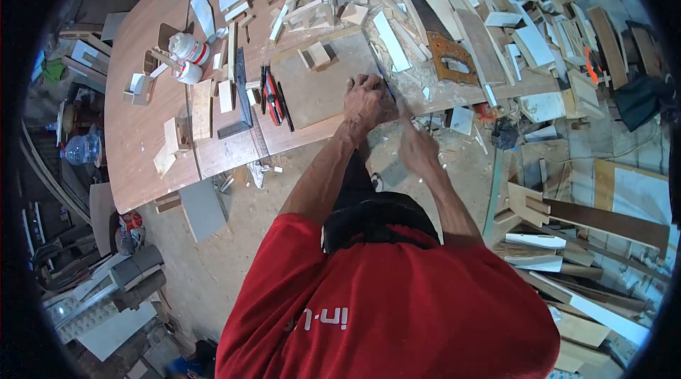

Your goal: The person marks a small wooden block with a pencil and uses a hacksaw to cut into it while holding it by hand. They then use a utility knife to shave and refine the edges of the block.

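Observation:
My left hand (364, 103) presses down at the right front corner of a flat board (301, 99), fingers curled; whatever lies beneath them is hidden. Just off the table edge, my right hand (418, 146) is closed and smeared by motion. A thin blurred thing seems to point from it toward the left hand, but I cannot make out its kind. On the board rests a small wooden box piece (316, 57). Left of the board lie a red-handled tool (272, 99) and a dark metal square (242, 88).
A handsaw (452, 65) lies on the table's right among wood offcuts and sawdust. White glue containers (189, 48) stand at the left. Wooden frames (308, 6) fill the back. Wood scraps (532, 248) are piled on the floor at right, and a grey panel (202, 210) leans below the table.

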`<state>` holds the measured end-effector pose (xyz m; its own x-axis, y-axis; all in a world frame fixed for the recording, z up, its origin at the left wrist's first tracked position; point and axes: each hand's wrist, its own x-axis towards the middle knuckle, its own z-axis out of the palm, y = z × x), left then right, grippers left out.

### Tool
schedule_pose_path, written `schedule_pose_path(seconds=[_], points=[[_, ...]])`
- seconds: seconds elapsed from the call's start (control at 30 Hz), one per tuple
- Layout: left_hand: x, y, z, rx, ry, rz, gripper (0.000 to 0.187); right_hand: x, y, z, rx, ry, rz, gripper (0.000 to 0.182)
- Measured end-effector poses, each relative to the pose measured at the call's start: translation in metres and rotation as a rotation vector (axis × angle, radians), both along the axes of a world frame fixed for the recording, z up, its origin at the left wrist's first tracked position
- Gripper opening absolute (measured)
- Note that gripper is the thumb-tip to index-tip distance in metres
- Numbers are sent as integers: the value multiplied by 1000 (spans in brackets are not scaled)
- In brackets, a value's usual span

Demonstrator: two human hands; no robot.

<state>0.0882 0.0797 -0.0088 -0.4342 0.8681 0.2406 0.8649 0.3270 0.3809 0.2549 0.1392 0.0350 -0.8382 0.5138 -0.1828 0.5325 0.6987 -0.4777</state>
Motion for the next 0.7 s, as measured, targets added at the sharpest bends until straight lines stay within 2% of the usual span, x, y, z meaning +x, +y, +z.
schedule_pose_path(seconds=[0.1,0.13,0.2,0.23,0.3,0.43,0.5,0.57,0.6,0.63,0.7], points=[[-4,4,-6,44,10,-7,35,-4,4,-14,-35,49,-15,83],[-3,3,-11,58,28,-11,36,0,1,5,-29,46,-10,83],[-7,1,-13,71,48,5,37,15,-9,40,-205,-243,-63,81],[-5,0,-10,21,36,15,38,12,-8,27,-211,-253,-59,81],[-1,1,-6,-29,24,13,38,-3,-1,-4,8,-15,-18,83],[-1,2,-6,21,31,0,36,1,1,-1,-33,1,8,84],[-4,2,-5,15,19,25,36,20,-8,19,-182,-150,-64,83],[-3,0,0,-26,-17,6,36,12,-4,3,-169,-126,-59,81],[-3,0,-2,-32,-18,2,36,0,5,-17,-94,-25,-27,82],[-2,0,-6,-14,-8,3,37,-8,6,-19,-20,76,3,82],[-5,3,-9,14,18,-4,37,-3,2,-9,-25,52,-12,78]])
